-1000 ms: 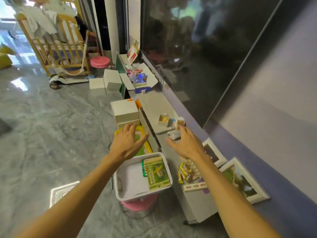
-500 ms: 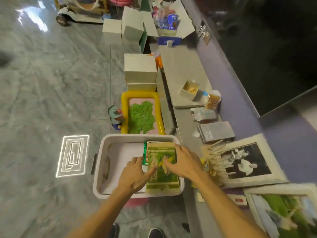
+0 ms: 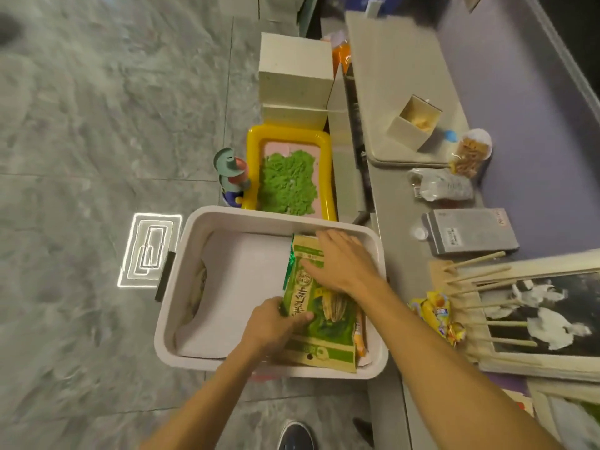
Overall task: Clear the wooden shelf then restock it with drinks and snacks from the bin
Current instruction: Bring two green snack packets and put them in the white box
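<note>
Head view, looking straight down: seemingly restocking, drawing stock from the white bin [image 3: 259,216]. Pinching the left edge of the green snack packet [image 3: 319,316] with the left hand [image 3: 272,323], fingers curled round it. Pressing flat on its upper half with the right hand [image 3: 344,267], fingers straight, grasping nothing. Finding the packet lying in the bin's right side. Probably needing next: closing the right fingers on the far edge, lifting clear of the rim, swinging right to the shelf top [image 3: 393,196]. Standing on grey marbled floor [image 3: 97,125]. Noting a yellow tray of green sand [image 3: 289,180] beyond the bin, and a silver box [image 3: 470,232] and yellow wrappers [image 3: 438,316] crowding the shelf.
</note>
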The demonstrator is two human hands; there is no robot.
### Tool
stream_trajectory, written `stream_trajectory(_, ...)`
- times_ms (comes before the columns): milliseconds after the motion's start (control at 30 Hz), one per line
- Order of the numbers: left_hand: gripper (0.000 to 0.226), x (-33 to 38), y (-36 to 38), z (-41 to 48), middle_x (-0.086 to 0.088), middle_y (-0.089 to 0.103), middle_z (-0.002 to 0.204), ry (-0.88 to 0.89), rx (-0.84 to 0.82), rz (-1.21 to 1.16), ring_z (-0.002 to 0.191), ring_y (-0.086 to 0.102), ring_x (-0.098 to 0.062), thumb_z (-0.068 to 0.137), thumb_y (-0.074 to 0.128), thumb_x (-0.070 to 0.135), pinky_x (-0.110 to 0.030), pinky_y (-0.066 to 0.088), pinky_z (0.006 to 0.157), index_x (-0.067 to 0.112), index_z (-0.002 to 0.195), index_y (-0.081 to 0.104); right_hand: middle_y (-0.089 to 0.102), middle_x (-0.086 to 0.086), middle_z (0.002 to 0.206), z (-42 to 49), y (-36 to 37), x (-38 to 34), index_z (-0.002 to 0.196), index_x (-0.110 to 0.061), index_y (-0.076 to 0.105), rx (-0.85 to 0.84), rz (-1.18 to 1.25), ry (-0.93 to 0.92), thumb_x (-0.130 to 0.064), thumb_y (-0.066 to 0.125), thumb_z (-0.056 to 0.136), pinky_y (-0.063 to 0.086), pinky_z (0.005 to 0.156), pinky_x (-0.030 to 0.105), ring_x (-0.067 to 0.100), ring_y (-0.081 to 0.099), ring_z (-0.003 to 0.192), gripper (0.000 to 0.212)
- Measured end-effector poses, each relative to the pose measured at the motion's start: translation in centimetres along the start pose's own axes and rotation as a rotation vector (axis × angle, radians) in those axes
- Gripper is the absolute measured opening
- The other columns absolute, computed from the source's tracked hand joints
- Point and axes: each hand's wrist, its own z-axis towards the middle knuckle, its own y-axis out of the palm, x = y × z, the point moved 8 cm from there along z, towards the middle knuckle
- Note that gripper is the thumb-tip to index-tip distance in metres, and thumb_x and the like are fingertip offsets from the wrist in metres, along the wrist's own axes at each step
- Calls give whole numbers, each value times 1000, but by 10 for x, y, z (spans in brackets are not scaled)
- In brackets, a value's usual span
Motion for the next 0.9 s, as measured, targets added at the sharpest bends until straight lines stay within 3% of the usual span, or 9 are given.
stream_trajectory(67, 46, -13, -31, 1, 9, 77, 92, -18, 6, 55, 81, 73, -7, 81, 82, 62, -23, 56, 67, 24, 103, 70, 61, 8, 140, 6, 3, 2, 141, -16, 54, -19, -13, 9, -53, 50, 105, 49, 107, 49, 29, 57, 129, 52)
stream_trajectory(167, 45, -38, -80, 1, 6, 76, 93, -67, 26, 201, 83, 73, -12, 82, 81, 63, -33, 62, 74, 25, 101, 65, 59, 8, 143, 11, 9, 7, 146, -14, 52, -32, -27, 18, -45, 55, 107, 49, 108, 49, 29, 55, 132, 50)
stream_trajectory(300, 37, -55, -124, -5, 3, 74, 97, -107, 162, 280, 85, 72, -17, 90, 76, 55, -39, 62, 78, 23, 104, 63, 51, 9, 148, 14, 27, 10, 152, -13, 43, -112, -96, 55, -57, 82, 84, 42, 114, 45, 29, 47, 135, 90)
stream_trajectory(400, 41, -56, -128, -8, -1, 68, 101, -107, 272, 274, 86, 68, -22, 94, 72, 50, -36, 55, 70, 17, 112, 56, 52, 7, 148, 9, 36, 23, 148, -17, 45, -120, -77, 120, -68, 87, 70, 37, 112, 46, 29, 44, 134, 102)
stream_trajectory(500, 41, -60, -120, -6, 2, 70, 102, -64, 265, 215, 82, 69, -14, 94, 72, 52, -31, 56, 64, 20, 113, 55, 56, 2, 143, 4, 36, 34, 139, -26, 52, -133, -51, 119, -78, 84, 63, 35, 106, 45, 26, 44, 131, 98)
stream_trajectory(600, 37, -63, -121, -7, 6, 71, 101, -30, 268, 97, 84, 71, -13, 92, 75, 50, -33, 62, 69, 24, 110, 57, 59, -1, 134, 3, 28, 34, 127, -30, 53, -102, 10, 84, -80, 85, 59, 36, 105, 45, 24, 46, 127, 90)
stream_trajectory(700, 33, -64, -123, -12, 7, 73, 101, 4, 279, -14, 87, 74, -16, 89, 79, 47, -41, 65, 74, 28, 105, 57, 65, -4, 122, -3, 23, 31, 113, -35, 42, -108, 137, 97, -73, 90, 57, 54, 95, 45, 22, 60, 115, 82)
stream_trajectory(767, 33, -58, -125, -19, 7, 73, 103, 28, 282, -61, 87, 75, -15, 89, 80, 45, -39, 65, 72, 28, 107, 57, 67, -4, 117, -10, 14, 29, 111, -35, 40, -91, 174, 104, -72, 91, 60, 59, 83, 42, 22, 66, 106, 81)
stream_trajectory(900, 33, -33, -141, -46, 5, 75, 102, 70, 285, -66, 84, 76, -15, 89, 80, 43, -34, 64, 68, 25, 107, 58, 70, -3, 118, -27, -26, 27, 120, -30, 49, 8, 231, 122, -75, 85, 68, 61, 82, 45, 22, 68, 105, 78)
